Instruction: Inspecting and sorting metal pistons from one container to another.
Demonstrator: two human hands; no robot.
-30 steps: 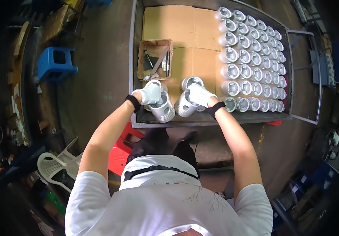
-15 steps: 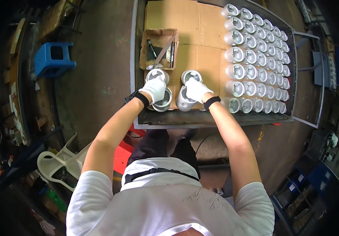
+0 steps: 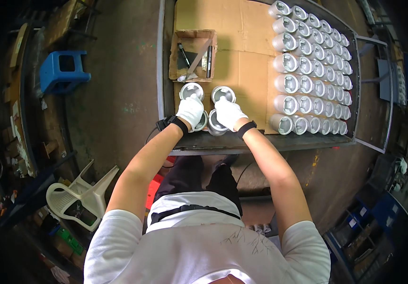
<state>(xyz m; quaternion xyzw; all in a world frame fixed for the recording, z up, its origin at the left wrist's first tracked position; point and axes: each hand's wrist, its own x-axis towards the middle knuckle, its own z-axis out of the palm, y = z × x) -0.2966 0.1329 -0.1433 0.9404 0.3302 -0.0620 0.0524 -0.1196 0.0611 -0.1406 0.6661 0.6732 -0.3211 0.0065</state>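
My left hand [image 3: 190, 111], in a white glove, grips the near rim of a silvery metal piston [image 3: 191, 89] standing hollow side up. In my gloved right hand [image 3: 231, 114] is the rim of a like piston [image 3: 224, 93], a short gap to the right of the first. Fingertips of both hands are partly hidden inside the rims. Below my left hand stands another piston [image 3: 202, 122], partly covered by the glove. One more piston [image 3: 216, 124] stands under my right hand, close to the table's front edge.
Cardboard sheets [image 3: 246, 71] cover the metal-edged table [image 3: 204, 146]. On the right stand several rows of pistons [image 3: 308, 85]. An open cardboard box [image 3: 173, 61] with pens and a metal strip lies beyond my left hand. A blue stool [image 3: 64, 71] and a pale chair [image 3: 78, 194] are at left.
My right hand has moved left with its piston, narrowing the gap to the left one. The piston under my right hand also sits further left. My left hand stays nearly in place.
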